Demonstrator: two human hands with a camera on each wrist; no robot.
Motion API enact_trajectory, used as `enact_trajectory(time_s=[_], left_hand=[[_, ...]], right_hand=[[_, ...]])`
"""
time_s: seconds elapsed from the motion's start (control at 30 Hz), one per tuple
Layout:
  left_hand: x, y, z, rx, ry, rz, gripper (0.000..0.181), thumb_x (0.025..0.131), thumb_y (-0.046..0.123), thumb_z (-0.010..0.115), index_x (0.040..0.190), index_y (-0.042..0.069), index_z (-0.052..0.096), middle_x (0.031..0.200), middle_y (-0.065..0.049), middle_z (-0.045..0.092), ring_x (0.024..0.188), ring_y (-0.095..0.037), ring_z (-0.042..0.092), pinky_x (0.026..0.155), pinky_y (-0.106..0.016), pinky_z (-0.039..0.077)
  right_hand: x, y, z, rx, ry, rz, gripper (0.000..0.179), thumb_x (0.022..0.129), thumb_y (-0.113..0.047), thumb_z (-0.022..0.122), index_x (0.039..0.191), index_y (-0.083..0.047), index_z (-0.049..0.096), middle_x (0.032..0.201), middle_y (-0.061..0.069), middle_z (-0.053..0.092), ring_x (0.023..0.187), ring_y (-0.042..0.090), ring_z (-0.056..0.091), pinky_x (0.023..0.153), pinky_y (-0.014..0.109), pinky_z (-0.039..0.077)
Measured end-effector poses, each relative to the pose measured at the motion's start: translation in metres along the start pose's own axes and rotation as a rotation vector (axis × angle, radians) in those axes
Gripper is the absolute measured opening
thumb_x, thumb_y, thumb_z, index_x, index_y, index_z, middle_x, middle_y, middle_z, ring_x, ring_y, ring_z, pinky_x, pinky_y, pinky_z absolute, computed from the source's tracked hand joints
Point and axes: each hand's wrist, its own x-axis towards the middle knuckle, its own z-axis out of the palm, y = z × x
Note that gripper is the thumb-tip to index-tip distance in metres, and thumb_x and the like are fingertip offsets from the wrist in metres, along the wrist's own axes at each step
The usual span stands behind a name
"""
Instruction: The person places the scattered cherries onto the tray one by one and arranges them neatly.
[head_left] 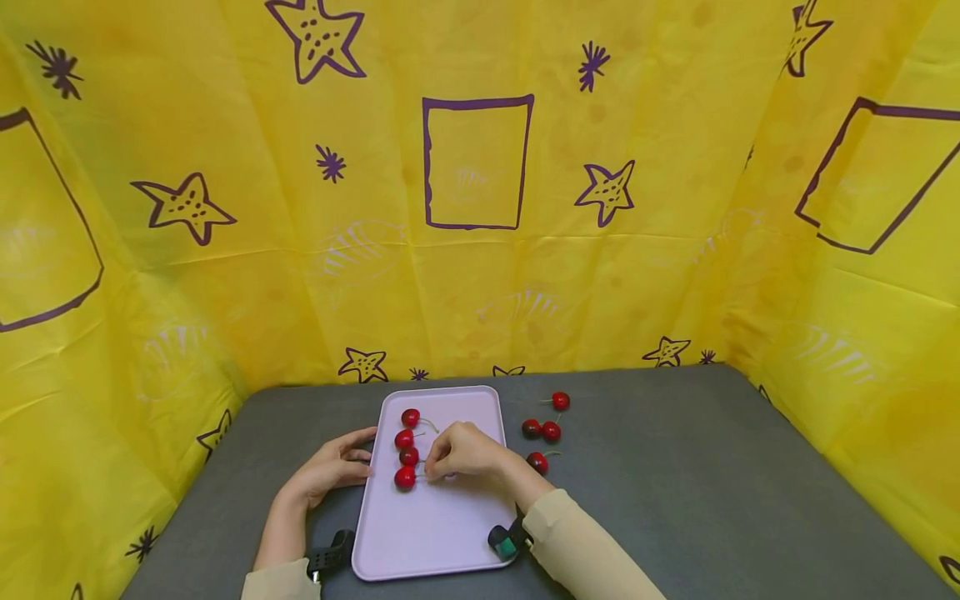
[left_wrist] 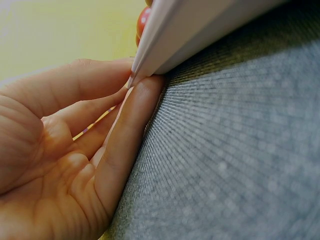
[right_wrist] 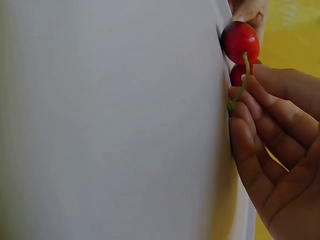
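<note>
I watch the left hand [head_left: 330,467] pinch the tray [head_left: 435,533] at its rim while the right hand [head_left: 467,450] grips the near cherry [head_left: 405,478], on the tray, by its stem [right_wrist: 247,65]. A sideways tug could knock the three beyond [head_left: 405,439] out of line; a tipped rim could roll them all. Overhead, fingers hide the stem's end; the left wrist view cuts off nearly all the fruit.
</note>
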Motion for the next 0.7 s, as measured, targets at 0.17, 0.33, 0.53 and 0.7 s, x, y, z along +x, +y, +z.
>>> enact_trajectory(time_s=[0.17,0.33,0.53,0.7], left_hand=[[0.0,0.001,0.001,0.006,0.012,-0.013,0.079,0.084,0.009,0.071,0.152,0.001,0.032,0.117,-0.019,0.056,0.094,-0.018,0.061,0.087,-0.034,0.06],[0.0,0.001,0.002,-0.001,0.02,-0.023,0.079,0.083,0.008,0.071,0.152,0.001,0.033,0.114,-0.017,0.057,0.093,-0.018,0.061,0.087,-0.034,0.061],[0.001,0.001,0.003,-0.003,0.026,-0.031,0.079,0.083,0.008,0.071,0.152,0.002,0.033,0.114,-0.017,0.057,0.093,-0.019,0.061,0.087,-0.035,0.061],[0.002,0.001,0.002,-0.001,0.032,-0.031,0.08,0.082,0.008,0.072,0.152,0.002,0.034,0.115,-0.018,0.057,0.094,-0.019,0.061,0.087,-0.035,0.06]], right_hand=[[0.0,-0.003,-0.008,-0.023,-0.012,-0.002,0.005,0.08,-0.017,0.078,0.076,-0.015,0.078,0.063,-0.01,0.066,0.054,0.0,0.052,0.052,0.015,0.043],[0.0,-0.004,-0.018,-0.045,-0.007,-0.01,0.006,0.083,-0.018,0.075,0.079,-0.015,0.079,0.066,-0.008,0.068,0.056,0.003,0.056,0.054,0.015,0.047],[-0.003,-0.003,-0.034,-0.056,0.019,-0.02,0.006,0.083,-0.02,0.075,0.08,-0.017,0.079,0.072,-0.004,0.073,0.06,0.002,0.058,0.058,0.017,0.049],[-0.006,-0.005,-0.048,-0.038,0.025,-0.043,0.006,0.084,-0.019,0.074,0.083,-0.016,0.079,0.079,0.0,0.076,0.066,0.002,0.06,0.063,0.018,0.051]])
